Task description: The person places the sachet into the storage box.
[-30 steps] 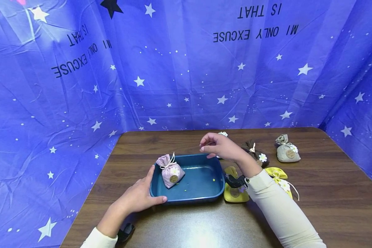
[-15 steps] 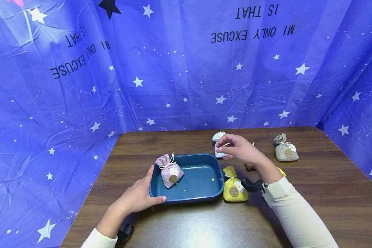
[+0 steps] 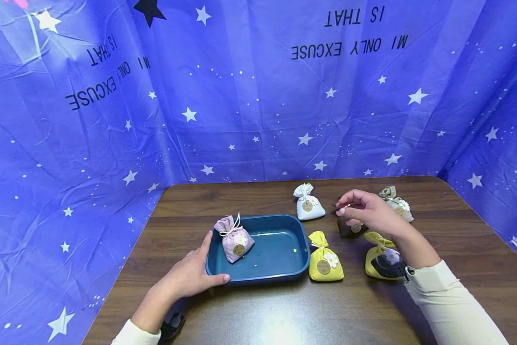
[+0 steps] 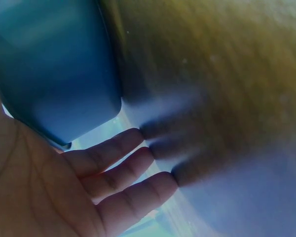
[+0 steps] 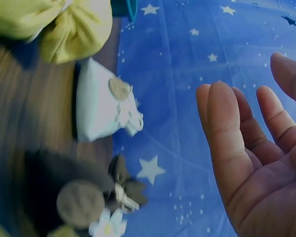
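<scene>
In the head view my left hand (image 3: 193,270) rests along the left end of a dark blue rectangular tray (image 3: 269,277), thumb at its front rim. The left wrist view shows that hand's fingers (image 4: 133,197) extended beside the tray wall. A lilac drawstring sachet (image 3: 236,244) with a white flower leans inside the tray's left end. My right hand (image 3: 372,211) is over a dark brown sachet (image 3: 349,229), partly covering it. In the right wrist view its fingers (image 5: 224,118) are loosely bent with nothing between them, and the brown sachet (image 5: 64,187) sits off to the side.
A white sachet (image 3: 310,208) stands behind the tray, and a yellow one (image 3: 326,266) stands close by its right end. Another yellow sachet (image 3: 373,265) lies partly under the right wrist. A grey-beige sachet (image 3: 389,192) is at the back right. Blue starred cloth (image 3: 249,96) hangs behind the table.
My right hand has moved right, from over the tray's back right corner past the white sachet to the brown one. My left hand, the tray and the lilac sachet have stayed put.
</scene>
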Tool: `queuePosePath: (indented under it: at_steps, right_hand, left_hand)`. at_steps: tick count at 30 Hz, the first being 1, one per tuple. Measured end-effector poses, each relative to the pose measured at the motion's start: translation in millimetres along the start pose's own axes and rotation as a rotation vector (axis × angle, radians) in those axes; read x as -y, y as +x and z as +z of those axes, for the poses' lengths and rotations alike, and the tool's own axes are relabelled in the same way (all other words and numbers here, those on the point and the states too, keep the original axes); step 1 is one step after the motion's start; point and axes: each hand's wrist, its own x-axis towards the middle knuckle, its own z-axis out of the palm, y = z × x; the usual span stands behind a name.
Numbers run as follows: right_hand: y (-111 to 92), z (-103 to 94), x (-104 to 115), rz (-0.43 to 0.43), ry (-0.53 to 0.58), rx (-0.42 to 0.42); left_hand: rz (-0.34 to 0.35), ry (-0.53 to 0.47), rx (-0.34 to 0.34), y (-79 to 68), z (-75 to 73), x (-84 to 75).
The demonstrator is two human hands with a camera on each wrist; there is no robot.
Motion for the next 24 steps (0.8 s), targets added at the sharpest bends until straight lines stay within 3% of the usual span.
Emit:
queuePosePath:
  at_steps: [24]
  right_hand:
    - [-75,-48.5,-40,0.029,-0.199,-0.128]
  left_hand:
    - [-0.002,-0.020,-0.004,0.4,1.5,1.2]
